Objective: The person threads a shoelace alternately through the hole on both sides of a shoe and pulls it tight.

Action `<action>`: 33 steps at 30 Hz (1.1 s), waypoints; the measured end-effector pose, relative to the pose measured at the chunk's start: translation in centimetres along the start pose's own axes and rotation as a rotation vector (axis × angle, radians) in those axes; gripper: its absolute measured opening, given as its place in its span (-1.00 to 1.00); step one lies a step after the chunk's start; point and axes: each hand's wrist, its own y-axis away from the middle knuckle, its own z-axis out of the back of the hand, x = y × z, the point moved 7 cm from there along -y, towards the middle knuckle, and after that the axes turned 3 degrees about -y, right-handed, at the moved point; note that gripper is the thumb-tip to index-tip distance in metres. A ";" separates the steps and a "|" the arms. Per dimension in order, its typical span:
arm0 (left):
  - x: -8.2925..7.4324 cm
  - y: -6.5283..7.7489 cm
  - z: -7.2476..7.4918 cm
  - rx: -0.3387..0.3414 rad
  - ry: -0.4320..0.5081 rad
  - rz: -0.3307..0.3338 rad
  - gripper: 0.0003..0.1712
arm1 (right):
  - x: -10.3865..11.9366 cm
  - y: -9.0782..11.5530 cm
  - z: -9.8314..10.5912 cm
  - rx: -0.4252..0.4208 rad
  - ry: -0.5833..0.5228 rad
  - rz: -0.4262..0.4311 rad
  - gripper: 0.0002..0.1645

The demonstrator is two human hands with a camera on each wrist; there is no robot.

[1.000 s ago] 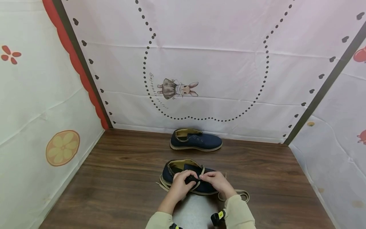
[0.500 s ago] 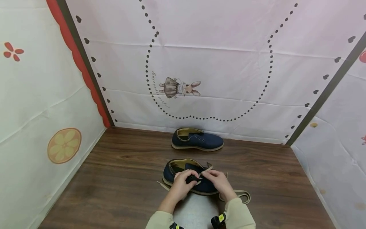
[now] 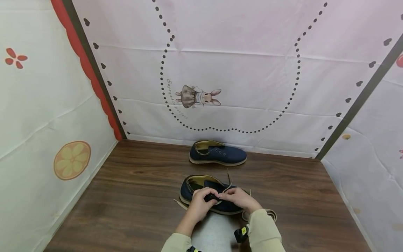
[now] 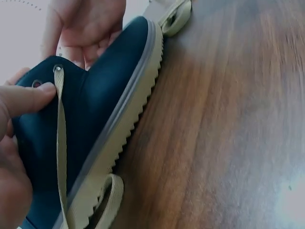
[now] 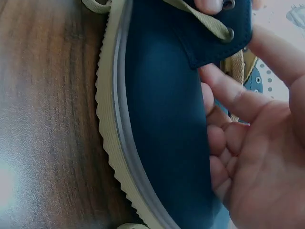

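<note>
A navy shoe (image 3: 201, 185) with a tan sole lies on the wooden table (image 3: 132, 196) right in front of me, toe to the right. My left hand (image 3: 201, 203) grips its eyelet flap, thumb (image 4: 26, 95) pressed beside an eyelet. A tan shoelace (image 4: 60, 138) runs through that eyelet (image 4: 57, 68) and down the shoe's side (image 4: 107, 90). My right hand (image 3: 239, 198) pinches the lace just right of the flap, and the lace tip (image 3: 228, 176) sticks up. In the right wrist view its fingers (image 5: 224, 143) curl against the shoe's upper (image 5: 167, 119).
A second navy shoe (image 3: 218, 153) stands by the back wall. Slack lace lies on the table at the right (image 3: 269, 212) and at the left (image 3: 177, 203) of the near shoe. Printed fabric walls close in the table on three sides.
The lace tip has risen from beside the tongue to stand above the shoe. Both hands stay on the shoe, and the right hand has shifted a little.
</note>
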 end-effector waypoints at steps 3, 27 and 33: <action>-0.4 -0.1 0.2 -0.038 0.005 0.003 -0.75 | 0.3 0.0 0.2 0.008 -0.028 0.030 -0.62; 0.0 -1.6 1.1 0.197 0.004 0.102 -0.87 | 2.2 1.9 5.3 -0.395 -1.134 0.408 -0.75; -0.2 -1.4 1.4 0.197 -0.013 0.096 -0.87 | 4.5 3.5 7.7 -0.383 -1.314 0.735 -0.71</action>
